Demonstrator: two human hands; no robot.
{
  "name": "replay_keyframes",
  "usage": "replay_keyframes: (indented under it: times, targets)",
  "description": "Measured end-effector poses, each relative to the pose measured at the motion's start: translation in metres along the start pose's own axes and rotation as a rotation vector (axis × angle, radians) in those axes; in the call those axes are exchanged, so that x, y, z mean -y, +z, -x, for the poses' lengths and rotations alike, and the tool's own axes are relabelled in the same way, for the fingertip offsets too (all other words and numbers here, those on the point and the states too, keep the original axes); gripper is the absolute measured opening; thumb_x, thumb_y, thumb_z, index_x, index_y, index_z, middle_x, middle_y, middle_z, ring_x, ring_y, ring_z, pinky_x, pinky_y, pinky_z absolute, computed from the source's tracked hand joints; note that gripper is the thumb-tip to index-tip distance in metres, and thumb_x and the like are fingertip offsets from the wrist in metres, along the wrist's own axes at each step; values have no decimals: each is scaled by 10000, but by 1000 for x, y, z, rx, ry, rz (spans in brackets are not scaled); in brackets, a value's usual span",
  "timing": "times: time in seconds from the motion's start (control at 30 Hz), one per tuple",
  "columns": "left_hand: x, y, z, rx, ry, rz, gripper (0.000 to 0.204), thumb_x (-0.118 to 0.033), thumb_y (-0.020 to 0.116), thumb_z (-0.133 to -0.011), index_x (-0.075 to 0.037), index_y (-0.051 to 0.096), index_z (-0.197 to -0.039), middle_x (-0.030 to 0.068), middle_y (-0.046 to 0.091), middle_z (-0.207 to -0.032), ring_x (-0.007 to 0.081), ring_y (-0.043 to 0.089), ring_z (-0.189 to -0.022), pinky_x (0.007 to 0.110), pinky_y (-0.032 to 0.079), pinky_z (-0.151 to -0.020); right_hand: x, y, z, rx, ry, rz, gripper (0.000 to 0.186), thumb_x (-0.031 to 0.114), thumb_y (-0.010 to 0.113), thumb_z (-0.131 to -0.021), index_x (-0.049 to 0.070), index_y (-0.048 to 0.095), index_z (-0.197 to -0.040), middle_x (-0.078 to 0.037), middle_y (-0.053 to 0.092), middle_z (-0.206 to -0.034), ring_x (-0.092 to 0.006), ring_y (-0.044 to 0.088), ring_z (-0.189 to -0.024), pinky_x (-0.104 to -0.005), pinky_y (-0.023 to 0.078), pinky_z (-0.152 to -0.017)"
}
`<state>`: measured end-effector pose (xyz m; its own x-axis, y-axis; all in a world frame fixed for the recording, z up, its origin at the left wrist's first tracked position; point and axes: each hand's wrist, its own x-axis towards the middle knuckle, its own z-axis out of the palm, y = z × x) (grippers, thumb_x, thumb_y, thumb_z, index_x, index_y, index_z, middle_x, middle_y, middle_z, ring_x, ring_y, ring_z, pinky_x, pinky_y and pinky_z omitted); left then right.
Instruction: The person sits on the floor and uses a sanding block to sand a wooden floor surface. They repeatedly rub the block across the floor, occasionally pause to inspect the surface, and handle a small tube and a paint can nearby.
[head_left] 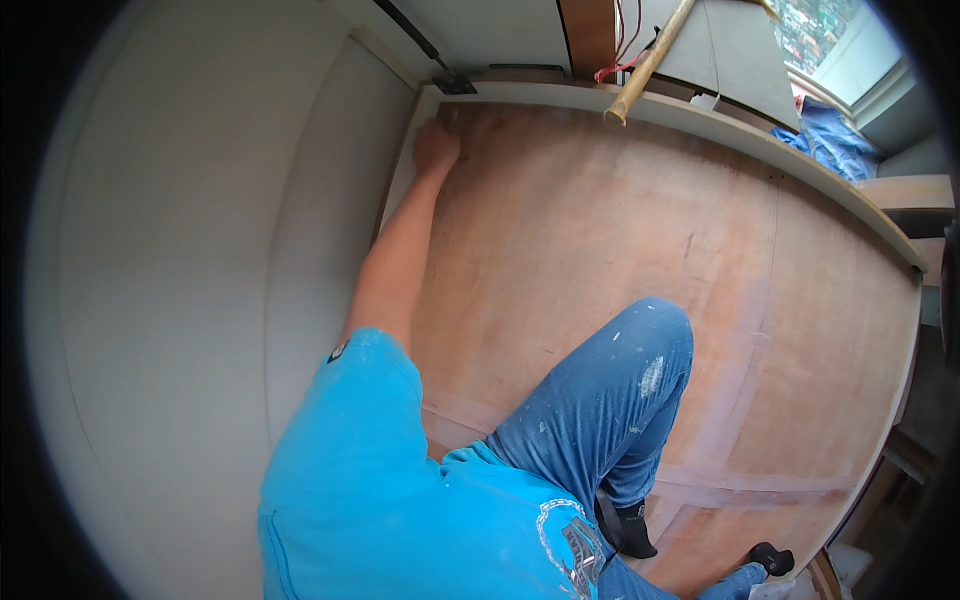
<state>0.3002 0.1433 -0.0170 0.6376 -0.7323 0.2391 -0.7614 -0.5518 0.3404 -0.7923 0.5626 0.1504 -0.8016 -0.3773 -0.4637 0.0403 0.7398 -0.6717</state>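
My left arm stretches far ahead to the back left corner of a broad reddish-brown plywood panel point(600, 220). There my left hand point(437, 150) is low against the corner, next to the pale raised rim point(760, 140). Its fingers look curled in, and whatever they hold is too small and shaded to make out. A dark smudge on the plywood lies beside the hand. My right hand is outside the picture. My bent knee in paint-spotted jeans point(620, 380) is over the panel, with a black-socked foot below it.
A white wall panel point(180, 300) rises close on my left. Beyond the rim are a black strut point(410, 30), a bamboo-like pole point(650, 65) sticking out over the edge, red wires point(625, 50), and a crumpled blue sheet point(835, 140) by a window.
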Motion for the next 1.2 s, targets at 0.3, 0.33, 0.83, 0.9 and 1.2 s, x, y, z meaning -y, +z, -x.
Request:
replay_keyframes:
  times: [0.3,0.33,0.83,0.9,1.2]
  targets:
    - [4,39,-46,122,90,-304,305,-217,571,-966,-37,742,-1143,233,746,-1087,438,708,-1022,545,571,-878,-26,-12,35,14,63,35,618,413,585,-1075,9,485,-1533,-122,561,-1496,-272,559,-1338,-419,438,-1150]
    - [13,40,-47,121,112,-355,304,-222,565,-969,-44,743,-1140,228,749,-1086,435,710,-1021,542,571,-878,-25,-9,32,26,62,41,618,413,583,-1076,9,485,-1533,-122,561,-1496,-272,558,-1338,-419,437,-1151]
    - [11,19,-60,173,-88,-240,439,-412,601,-1001,-28,751,-1152,223,753,-1105,436,718,-1043,551,567,-879,-33,-20,54,42,103,69,612,416,565,-1082,14,480,-1537,-120,548,-1499,-274,541,-1341,-421,427,-1154]
    - [11,24,-64,160,-80,-277,424,-396,612,-991,-27,757,-1140,221,754,-1110,432,718,-1055,544,566,-889,-36,-20,55,46,110,67,611,416,562,-1083,15,479,-1537,-120,546,-1499,-274,539,-1342,-422,425,-1154]
    - [2,-10,-34,225,-55,10,309,-237,610,-925,-2,764,-1052,258,749,-1058,422,718,-1048,499,560,-929,-40,-29,63,43,120,81,608,418,551,-1087,18,475,-1539,-119,538,-1501,-275,529,-1344,-423,419,-1156]
